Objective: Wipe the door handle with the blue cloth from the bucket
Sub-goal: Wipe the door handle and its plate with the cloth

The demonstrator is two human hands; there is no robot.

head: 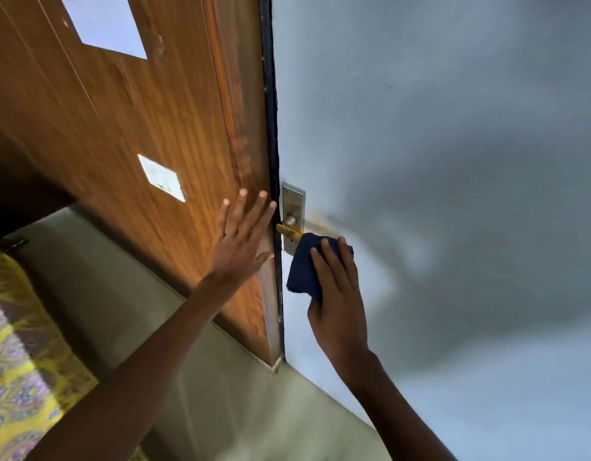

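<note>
Holding the soft, light blue cloth (304, 267) bunched in the right hand (337, 294), w/ the hard door handle (289, 230) just beside; left hand (241, 241) flat, wide on the door (154, 111).

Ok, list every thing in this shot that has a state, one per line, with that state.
Wooden door: swung open, its edge toward the camera.
Door handle: sticking out from its metal plate, far end covered by the cloth.
Metal plate: fixed to the grey door face, uncovered at the top.
Blue cloth: bunched, pressed against the handle.
Left hand: open, flat on the wooden face.
Right hand: gripping the cloth.
</note>
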